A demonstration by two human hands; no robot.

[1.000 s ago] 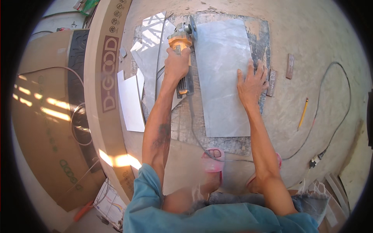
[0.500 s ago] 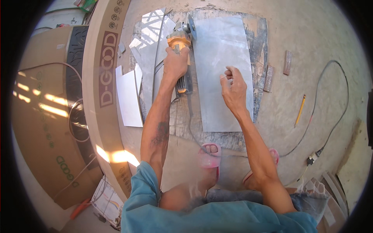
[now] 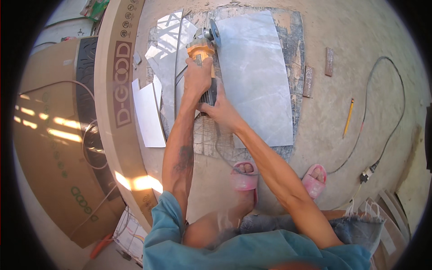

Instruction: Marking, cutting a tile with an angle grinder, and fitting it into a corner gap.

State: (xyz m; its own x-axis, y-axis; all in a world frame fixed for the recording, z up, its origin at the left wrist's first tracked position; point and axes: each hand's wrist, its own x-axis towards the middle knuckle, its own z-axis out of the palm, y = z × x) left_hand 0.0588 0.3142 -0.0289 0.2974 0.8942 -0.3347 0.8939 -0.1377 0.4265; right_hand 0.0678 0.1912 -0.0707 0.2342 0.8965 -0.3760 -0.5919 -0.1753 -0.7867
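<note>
A grinder [image 3: 200, 48] is gripped by both hands [image 3: 197, 81] over a stained board [image 3: 294, 58]. The floor [image 3: 355, 29] is bordered left by a long carton [image 3: 123, 148].

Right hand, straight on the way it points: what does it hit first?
The right hand would likely meet the angle grinder's dark rear end first; whether it already touches is unclear.

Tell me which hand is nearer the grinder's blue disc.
Left. The left hand grips the grinder behind the disc; the right hand is at the grinder's rear end, farther back.
</note>
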